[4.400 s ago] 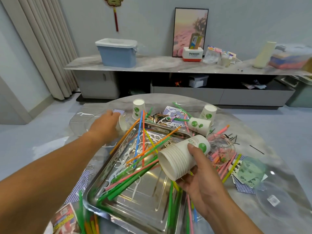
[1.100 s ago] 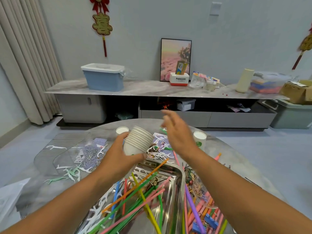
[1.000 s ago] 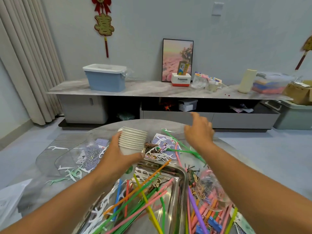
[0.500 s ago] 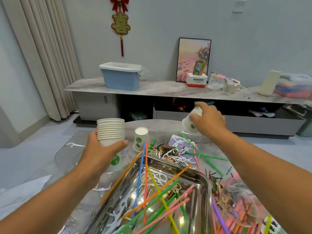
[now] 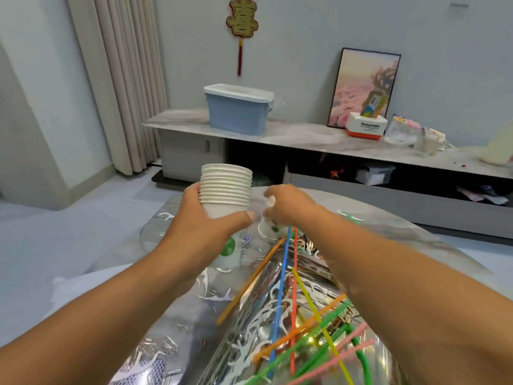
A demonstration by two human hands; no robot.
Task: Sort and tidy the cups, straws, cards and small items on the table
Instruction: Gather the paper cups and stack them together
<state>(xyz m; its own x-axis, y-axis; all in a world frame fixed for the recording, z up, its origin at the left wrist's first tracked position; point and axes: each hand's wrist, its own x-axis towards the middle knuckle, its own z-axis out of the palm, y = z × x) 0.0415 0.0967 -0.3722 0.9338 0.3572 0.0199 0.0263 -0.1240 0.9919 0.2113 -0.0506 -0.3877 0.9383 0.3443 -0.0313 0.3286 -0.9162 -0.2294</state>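
Observation:
My left hand (image 5: 200, 232) grips an upright stack of white paper cups (image 5: 226, 187) above the far left part of the table (image 5: 416, 245). Just right of the stack, my right hand (image 5: 291, 207) curls its fingers round a single white paper cup (image 5: 268, 230) with a green print. I cannot tell whether that cup touches the table. Nearer to me lies a steel tray (image 5: 270, 276) with several coloured straws (image 5: 279, 301) and white floss picks across it. Blue-patterned playing cards (image 5: 245, 243) lie under my left hand's stack.
More cards (image 5: 144, 368) and small metal clips (image 5: 155, 345) lie at the near left of the table. Behind the table runs a low sideboard (image 5: 305, 137) carrying a blue lidded box (image 5: 238, 109), a framed picture (image 5: 363, 87) and a white Panasonic box (image 5: 366, 129).
My right hand took a cup from the far right side and brought it left, next to the stack. My left hand's stack rose slightly and stayed upright.

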